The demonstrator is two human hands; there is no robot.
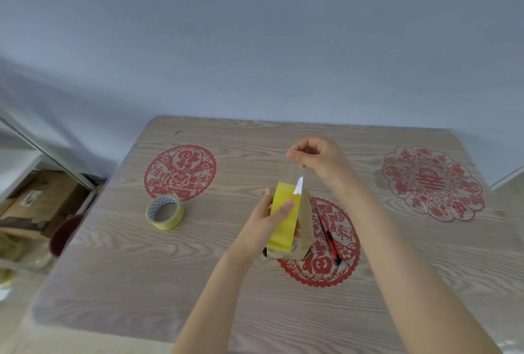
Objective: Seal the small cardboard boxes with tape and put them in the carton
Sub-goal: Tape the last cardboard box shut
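My left hand (265, 228) grips a small brown cardboard box (306, 226) just above the table, tilted on end, thumb pressed on a wide yellow tape band (283, 228) that covers its upper face. From the band's far end a clear, shiny tape strip (298, 183) rises to my right hand (317, 160), which pinches the strip's end between thumb and fingers above the box. A roll of yellowish tape (165, 212) lies flat on the table to the left. Whether the yellow band is stuck tape or a second roll, I cannot tell.
A red utility knife (329, 236) lies on the wooden table (198, 268) just right of the box, over a red paper-cut decoration (320, 265). Two more paper-cuts lie at back left (180, 173) and back right (432, 183). A brown carton (42, 197) sits on the floor left of the table.
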